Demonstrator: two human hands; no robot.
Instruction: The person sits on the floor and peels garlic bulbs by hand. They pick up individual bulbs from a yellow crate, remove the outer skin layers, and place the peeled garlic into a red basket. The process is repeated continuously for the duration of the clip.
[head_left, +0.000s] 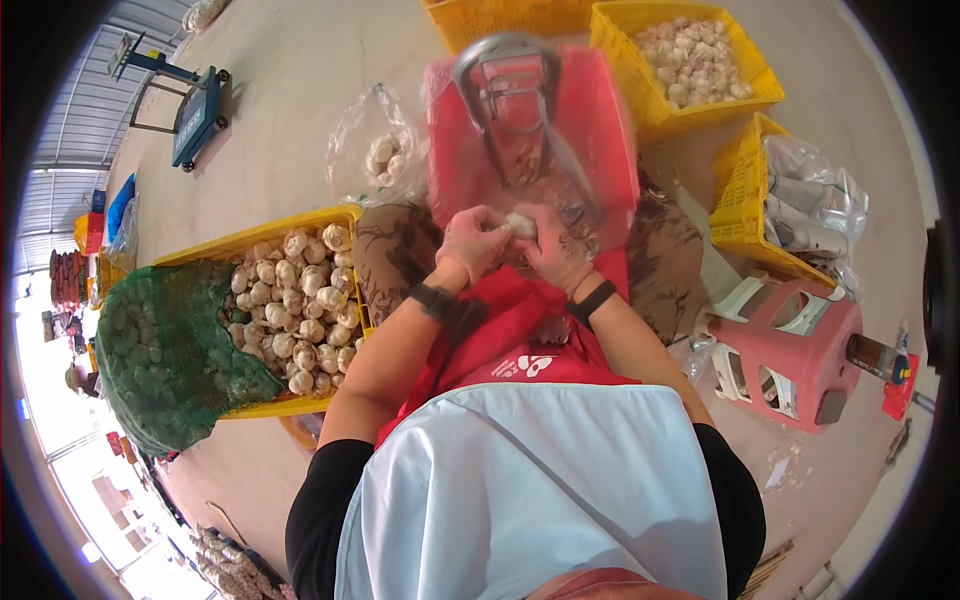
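A whitish garlic bulb (521, 225) is held between both hands over the near edge of a red plastic tub. My left hand (474, 241) pinches its left side with thumb and fingers. My right hand (555, 247) grips it from the right, fingers curled around it. Beyond the hands, the red tub (457, 150) holds a grey metal frame (551, 67) and loose garlic skins (536, 165). A red apron (480, 337) covers the lap below.
At left, a yellow crate (259, 236) holds garlic bulbs and a green mesh sack (180, 352). A plastic bag (386, 161) of garlic lies beyond it. Yellow crates (675, 120) (739, 195) and a pink stool (806, 352) stand at right. A platform scale (196, 120) stands far left.
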